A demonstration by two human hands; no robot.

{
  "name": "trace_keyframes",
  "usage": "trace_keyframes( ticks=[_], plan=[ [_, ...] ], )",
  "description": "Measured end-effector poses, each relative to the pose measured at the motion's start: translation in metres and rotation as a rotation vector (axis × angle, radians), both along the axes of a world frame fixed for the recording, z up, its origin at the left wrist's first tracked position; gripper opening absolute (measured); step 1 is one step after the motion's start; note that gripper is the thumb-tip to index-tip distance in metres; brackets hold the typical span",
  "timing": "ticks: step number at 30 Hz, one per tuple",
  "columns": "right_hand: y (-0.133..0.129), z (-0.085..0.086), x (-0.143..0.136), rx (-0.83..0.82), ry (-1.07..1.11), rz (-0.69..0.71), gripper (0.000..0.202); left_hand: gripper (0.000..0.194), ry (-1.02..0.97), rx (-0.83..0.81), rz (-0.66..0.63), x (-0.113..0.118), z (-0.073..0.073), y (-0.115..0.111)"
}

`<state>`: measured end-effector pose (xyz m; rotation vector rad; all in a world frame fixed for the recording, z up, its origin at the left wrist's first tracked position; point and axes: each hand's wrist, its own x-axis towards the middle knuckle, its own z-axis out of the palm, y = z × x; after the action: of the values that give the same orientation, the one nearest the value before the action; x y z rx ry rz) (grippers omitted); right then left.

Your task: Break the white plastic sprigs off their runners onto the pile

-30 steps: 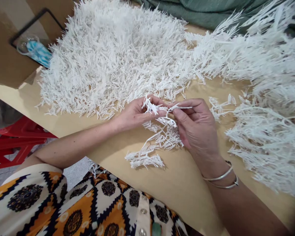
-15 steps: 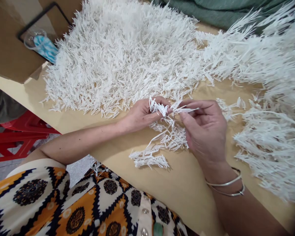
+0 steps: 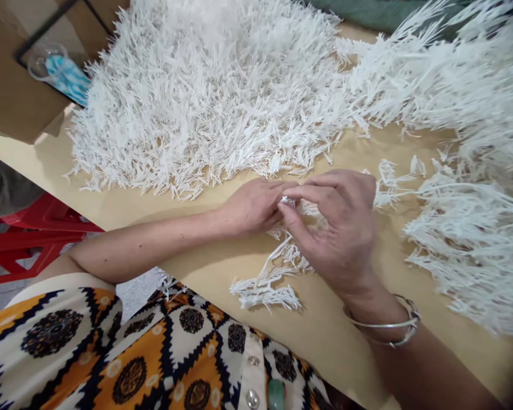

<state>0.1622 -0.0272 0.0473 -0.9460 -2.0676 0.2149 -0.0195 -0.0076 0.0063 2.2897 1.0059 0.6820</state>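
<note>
My left hand (image 3: 254, 208) is turned back-up over the table, its fingers curled and partly hidden, closed on a white plastic foliage sprig (image 3: 288, 201). Only a small bit of that sprig shows between the two hands. Thumb and forefinger of my right hand (image 3: 342, 228) pinch the same bit, touching the left fingertips. A branched white plastic stem (image 3: 267, 290) trails below the hands onto the table; whether it joins the held piece is hidden. Behind the hands spreads a large heap of loose white sprigs (image 3: 205, 102).
More white branches (image 3: 465, 239) lie in a pile at the right. A cardboard box (image 3: 8, 74) stands back left, beside a clear cup (image 3: 47, 60) and a blue-and-white item (image 3: 68, 80). Red stools (image 3: 38, 233) are off the table's left edge (image 3: 74, 210).
My left hand has rolled so its back faces up, covering most of the sprig. My right hand has moved left and pinches close against the left fingers.
</note>
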Motion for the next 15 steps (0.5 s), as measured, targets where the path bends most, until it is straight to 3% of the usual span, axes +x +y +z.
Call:
trace_keyframes(
  ticks=[2, 5, 10, 15],
  plan=[
    [0.001, -0.001, 0.001, -0.040, 0.066, -0.020, 0.017, 0.018, 0.013, -0.040, 0.035, 0.001, 0.006, -0.002],
    [0.004, -0.001, 0.006, -0.238, 0.211, -0.101, 0.010, 0.025, 0.042, -0.109, 0.106, 0.001, 0.016, -0.005],
    [0.010, -0.006, 0.010, -0.508, 0.392, -0.090, 0.010, 0.030, 0.186, 0.037, 0.027, 0.001, 0.016, -0.001],
    [0.034, -0.029, 0.024, -0.502, 0.708, -0.144, 0.013, 0.059, 0.211, 0.151, -0.046, 0.001, 0.009, 0.001]
  ],
)
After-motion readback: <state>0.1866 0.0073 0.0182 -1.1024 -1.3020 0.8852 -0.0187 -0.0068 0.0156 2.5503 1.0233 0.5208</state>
